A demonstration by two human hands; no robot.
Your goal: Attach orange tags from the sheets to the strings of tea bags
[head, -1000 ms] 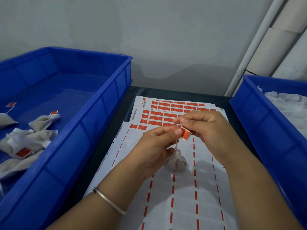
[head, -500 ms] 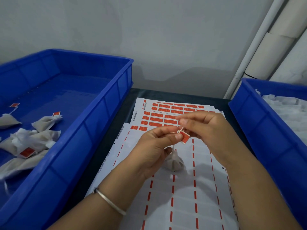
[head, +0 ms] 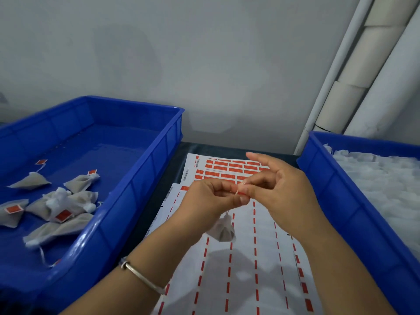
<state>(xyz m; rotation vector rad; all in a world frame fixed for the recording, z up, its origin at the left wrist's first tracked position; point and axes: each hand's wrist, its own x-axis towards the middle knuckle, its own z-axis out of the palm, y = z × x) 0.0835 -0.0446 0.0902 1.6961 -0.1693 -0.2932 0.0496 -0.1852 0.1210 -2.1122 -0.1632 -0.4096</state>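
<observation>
My left hand (head: pixel 211 200) and my right hand (head: pixel 277 192) meet above the sheets, and both pinch one small orange tag (head: pixel 239 192), mostly hidden by the fingertips. Beneath them a pale tea bag (head: pixel 223 231) hangs by its string, which runs up into my left hand. My right index finger sticks out straight. A sheet of orange tags (head: pixel 229 167) lies at the back. In front of it lies a stripped sheet (head: pixel 245 280) with only red dashes left.
A blue tray (head: pixel 127 212) on the left holds several tagged tea bags (head: pixel 68 201). On the right, another blue tray (head: pixel 336 196) is filled with white untagged bags (head: pixel 381 189). White pipes (head: pixel 354 71) run up the wall at the back right.
The camera has tilted up. My hands have closed tighter around the tag, hiding most of it, and my right index finger has lifted off. The tea bag still hangs below.
</observation>
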